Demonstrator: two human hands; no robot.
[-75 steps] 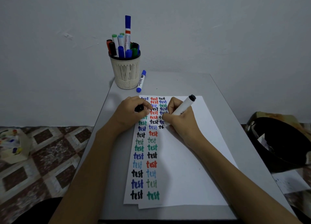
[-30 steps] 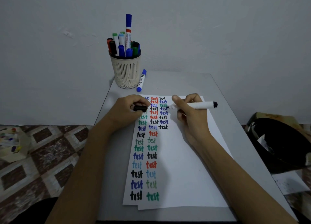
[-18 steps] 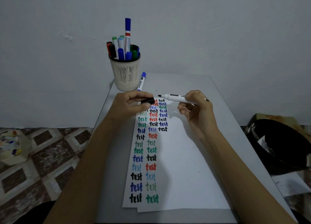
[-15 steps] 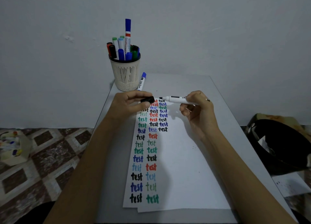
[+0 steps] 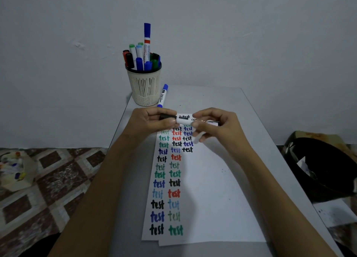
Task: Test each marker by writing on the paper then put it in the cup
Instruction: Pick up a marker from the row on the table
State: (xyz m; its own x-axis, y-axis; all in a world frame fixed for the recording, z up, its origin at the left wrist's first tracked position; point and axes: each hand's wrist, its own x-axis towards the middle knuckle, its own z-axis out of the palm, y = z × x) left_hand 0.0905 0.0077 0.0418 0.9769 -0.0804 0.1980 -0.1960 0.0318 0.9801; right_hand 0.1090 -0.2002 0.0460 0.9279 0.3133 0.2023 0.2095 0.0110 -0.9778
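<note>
grey table (image 5: 212, 98) | left grip (image 5: 152, 121) pinches cap (image 5: 167, 116) | right grip (image 5: 218, 125) holds marker (image 5: 183, 118), level over paper (image 5: 212, 198)

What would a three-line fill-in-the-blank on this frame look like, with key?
1. The left hand grips a ___ cap at the end of the white marker, which the right hand holds.
2. The loose marker on the table beside the cup has ___ ends.
3. Every word written on the paper reads ___.
Missing: black; blue; test.
</note>
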